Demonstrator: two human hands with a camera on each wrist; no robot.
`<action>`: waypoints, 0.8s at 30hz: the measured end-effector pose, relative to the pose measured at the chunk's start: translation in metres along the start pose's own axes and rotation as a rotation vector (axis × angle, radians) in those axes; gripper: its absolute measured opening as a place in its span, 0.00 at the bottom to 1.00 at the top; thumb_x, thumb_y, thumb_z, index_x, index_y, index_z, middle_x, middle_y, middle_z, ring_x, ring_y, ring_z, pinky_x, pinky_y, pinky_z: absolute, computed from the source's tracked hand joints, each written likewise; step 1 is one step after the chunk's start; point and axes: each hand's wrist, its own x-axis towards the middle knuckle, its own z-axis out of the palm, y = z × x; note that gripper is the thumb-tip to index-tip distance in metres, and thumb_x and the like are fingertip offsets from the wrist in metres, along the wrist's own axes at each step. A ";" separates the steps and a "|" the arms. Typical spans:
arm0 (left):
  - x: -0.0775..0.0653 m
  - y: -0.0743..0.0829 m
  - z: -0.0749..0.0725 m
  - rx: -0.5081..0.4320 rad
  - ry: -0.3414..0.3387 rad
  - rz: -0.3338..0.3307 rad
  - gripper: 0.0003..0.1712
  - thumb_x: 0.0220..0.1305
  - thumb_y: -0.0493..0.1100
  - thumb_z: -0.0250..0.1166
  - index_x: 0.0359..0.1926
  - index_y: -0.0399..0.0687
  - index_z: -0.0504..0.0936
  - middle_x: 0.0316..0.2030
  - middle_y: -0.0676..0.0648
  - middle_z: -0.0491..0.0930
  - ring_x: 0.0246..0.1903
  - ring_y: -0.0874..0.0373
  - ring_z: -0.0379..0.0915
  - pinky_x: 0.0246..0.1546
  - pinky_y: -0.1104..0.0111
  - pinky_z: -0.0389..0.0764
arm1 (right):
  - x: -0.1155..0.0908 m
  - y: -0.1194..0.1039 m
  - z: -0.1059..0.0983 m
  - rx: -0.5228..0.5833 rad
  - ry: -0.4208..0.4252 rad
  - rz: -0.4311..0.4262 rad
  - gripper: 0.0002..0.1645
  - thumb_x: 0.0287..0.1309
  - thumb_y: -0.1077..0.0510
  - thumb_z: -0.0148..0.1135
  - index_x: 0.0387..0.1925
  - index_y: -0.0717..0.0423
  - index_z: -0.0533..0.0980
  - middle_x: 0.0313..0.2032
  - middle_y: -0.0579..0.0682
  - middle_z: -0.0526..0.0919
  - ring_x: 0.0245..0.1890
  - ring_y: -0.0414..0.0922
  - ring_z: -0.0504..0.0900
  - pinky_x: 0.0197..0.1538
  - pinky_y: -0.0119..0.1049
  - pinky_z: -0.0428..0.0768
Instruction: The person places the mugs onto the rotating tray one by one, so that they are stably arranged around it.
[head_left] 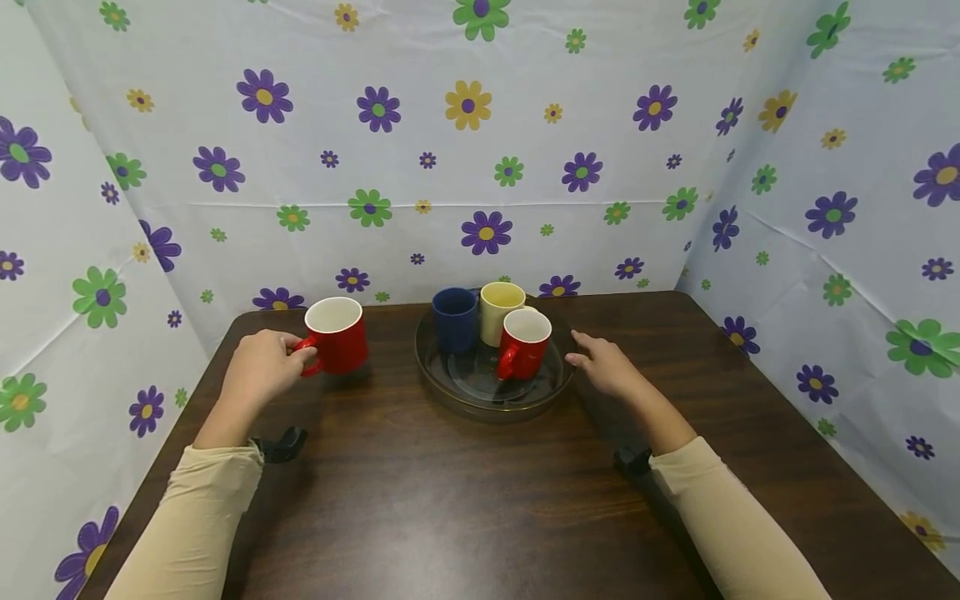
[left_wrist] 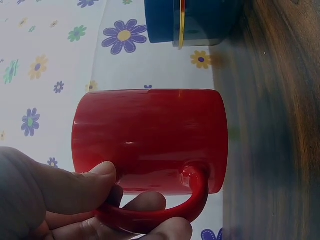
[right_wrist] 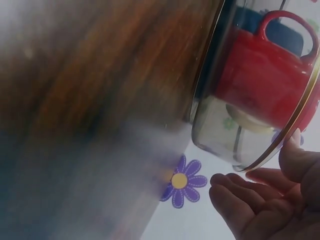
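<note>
My left hand [head_left: 262, 362] pinches the handle of a red mug [head_left: 343, 342] with a white inside. The mug is upright and seems to hang just above the table, left of a clear round glass dish [head_left: 491, 404] with a gold rim. Inside that dish stand a navy blue mug [head_left: 455, 325], a pale yellow mug [head_left: 497, 312] and a second red mug [head_left: 527, 354], its handle facing toward me. At the dish's right edge, my right hand [head_left: 606, 364] has its thumb at the rim. The other fingers [right_wrist: 237, 200] lie loosely extended outside the glass.
Everything is over a dark brown wooden table [head_left: 450, 508]. White cloth [head_left: 420, 158] with purple, green and yellow flowers hangs behind the table and along both sides. A dark wrist strap [head_left: 281, 446] sits on the left wrist.
</note>
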 end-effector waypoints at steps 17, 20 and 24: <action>-0.002 0.005 -0.003 -0.009 -0.012 0.047 0.20 0.70 0.45 0.65 0.48 0.28 0.85 0.29 0.40 0.87 0.26 0.50 0.73 0.20 0.65 0.73 | 0.011 0.003 -0.006 -0.030 0.160 0.044 0.31 0.76 0.52 0.54 0.70 0.68 0.67 0.65 0.69 0.73 0.65 0.68 0.72 0.66 0.64 0.68; -0.003 0.007 -0.004 -0.010 -0.009 0.054 0.20 0.70 0.45 0.65 0.48 0.28 0.86 0.29 0.40 0.87 0.26 0.50 0.72 0.20 0.65 0.73 | 0.007 -0.001 -0.007 -0.015 0.098 0.053 0.35 0.76 0.50 0.55 0.71 0.71 0.64 0.66 0.71 0.70 0.66 0.69 0.70 0.67 0.64 0.67; -0.004 0.009 -0.006 -0.006 -0.002 0.067 0.20 0.69 0.45 0.66 0.48 0.29 0.86 0.28 0.41 0.87 0.26 0.51 0.72 0.21 0.65 0.72 | 0.002 -0.010 -0.007 0.006 -0.022 0.053 0.43 0.74 0.46 0.57 0.72 0.76 0.59 0.66 0.74 0.68 0.66 0.69 0.70 0.66 0.64 0.69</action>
